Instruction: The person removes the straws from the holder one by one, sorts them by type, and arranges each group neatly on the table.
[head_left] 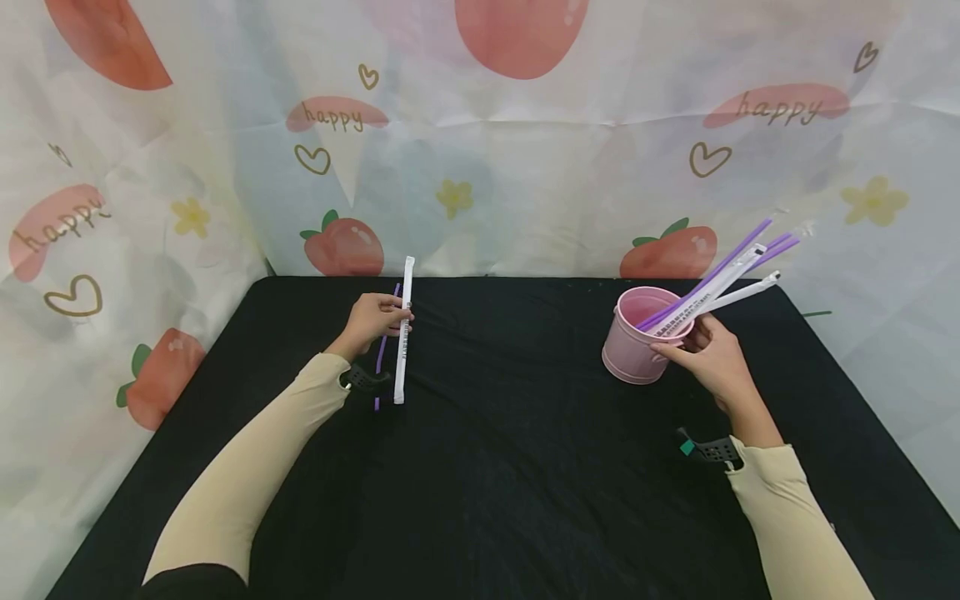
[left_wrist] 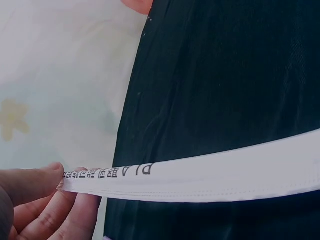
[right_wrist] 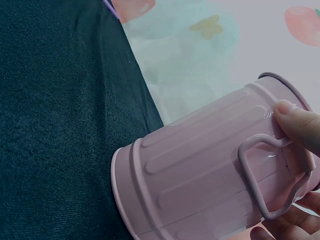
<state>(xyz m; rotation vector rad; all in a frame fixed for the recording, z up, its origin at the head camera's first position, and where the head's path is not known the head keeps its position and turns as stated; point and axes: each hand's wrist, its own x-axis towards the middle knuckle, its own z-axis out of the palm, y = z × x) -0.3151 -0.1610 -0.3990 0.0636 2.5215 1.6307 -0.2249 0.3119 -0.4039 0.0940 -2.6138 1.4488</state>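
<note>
Between thumb and fingers, my left hand [head_left: 372,320] pinches a paper-wrapped straw [left_wrist: 230,177] with black print along it. A purple straw [head_left: 381,350] lies close beside it, partly behind the hand in the head view. My right hand [head_left: 712,354] grips a small pink metal bucket [right_wrist: 200,170] near its rim, the thumb beside the wire handle [right_wrist: 250,175]. Leaning out of the bucket to the right are purple straws [head_left: 738,254] and white wrapped straws [head_left: 738,296]; their lower ends are hidden inside.
A black cloth [head_left: 510,458] covers the table. Behind it and to the left hangs a pale curtain [head_left: 525,167] printed with fruit, hearts and flowers. The bucket stands at the right, toward the back edge.
</note>
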